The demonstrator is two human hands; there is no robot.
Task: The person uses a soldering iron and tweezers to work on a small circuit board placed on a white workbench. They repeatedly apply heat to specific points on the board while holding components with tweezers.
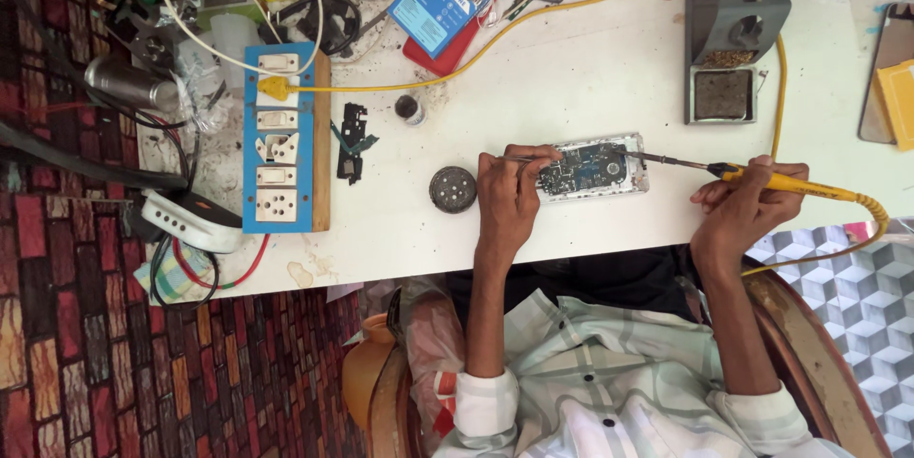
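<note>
An opened phone (595, 169) with its circuit board bare lies on the white table (590, 77) near the front edge. My left hand (509, 196) rests at the phone's left end and pinches a thin metal tool, probably tweezers (522, 159), whose point reaches onto the board. My right hand (747, 206) grips a yellow-handled soldering iron (790, 184). The iron's long metal tip (657, 160) slants left and touches the right part of the board. A yellow cable runs from the iron round the table's right side.
A grey soldering stand (733, 39) with a sponge sits at the back right. A round dark tin (452, 189), a small pot (409, 109) and a black phone part (352, 139) lie left of the phone. A blue switch-and-socket board (281, 134) and tangled cables fill the left.
</note>
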